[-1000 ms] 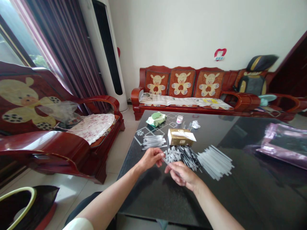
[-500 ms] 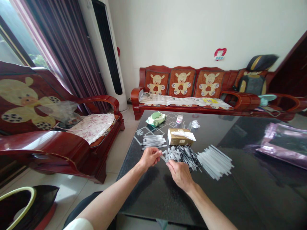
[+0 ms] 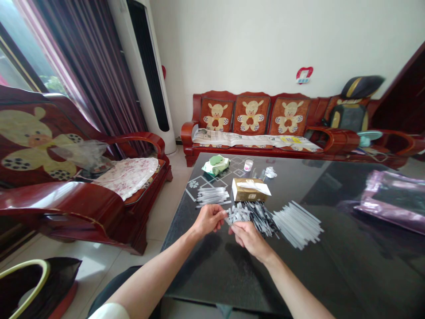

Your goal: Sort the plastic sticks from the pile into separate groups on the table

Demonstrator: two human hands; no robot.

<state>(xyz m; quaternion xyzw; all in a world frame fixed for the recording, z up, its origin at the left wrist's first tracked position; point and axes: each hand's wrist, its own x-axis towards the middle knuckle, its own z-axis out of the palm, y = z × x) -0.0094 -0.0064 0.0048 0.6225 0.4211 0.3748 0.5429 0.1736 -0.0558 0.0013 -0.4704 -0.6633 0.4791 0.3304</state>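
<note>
My left hand [image 3: 210, 219] and my right hand [image 3: 246, 235] nearly meet above the near part of the black table. Both are closed in a pinch on a thin pale tube [image 3: 228, 221], mostly covered by the fingers. Just beyond them lies a heap of short whitish pieces [image 3: 238, 213], running into a heap of thin black-and-clear sticks [image 3: 263, 217]. A fanned pile of long translucent tubes [image 3: 298, 224] rests to the right. Behind my left hand, pale sticks with dark ends [image 3: 212, 196] lie side by side in a small stack.
A tissue box [image 3: 251, 190] stands behind the heaps. Farther back are a green wipes pack [image 3: 216, 165], a small white tub [image 3: 248, 165] and crumpled tissue [image 3: 270, 172]. A purple clear plastic bag [image 3: 392, 201] lies at the right. Wooden sofas [image 3: 252, 119] surround the black table [image 3: 212, 274].
My right hand has turned slightly and its fingers have shifted on the tube. My left hand has moved a little to the right. The piles look the same.
</note>
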